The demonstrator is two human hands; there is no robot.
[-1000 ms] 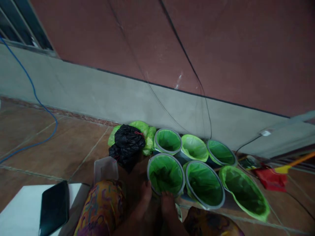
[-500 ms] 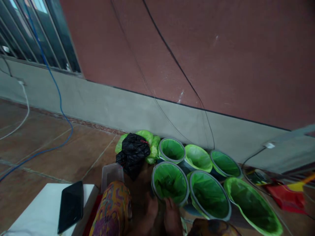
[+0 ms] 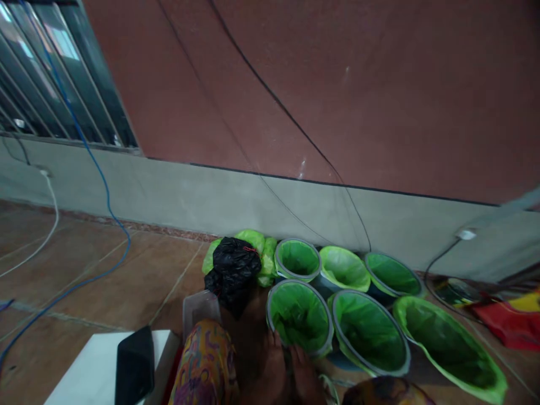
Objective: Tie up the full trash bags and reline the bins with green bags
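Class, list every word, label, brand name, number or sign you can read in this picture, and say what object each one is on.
None can be read.
Patterned garment: coloured swirls only, no letters.
Dark flat device on the white surface: blank face.
Green-lined bins: no labels visible.
Black bag: no print visible.
Red and yellow things at the right edge: too blurred to tell.

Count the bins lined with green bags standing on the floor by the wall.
6: back row by the wall, left bin, middle bin, right bin; front row, left bin, middle bin, right bin. More may lie out of frame.
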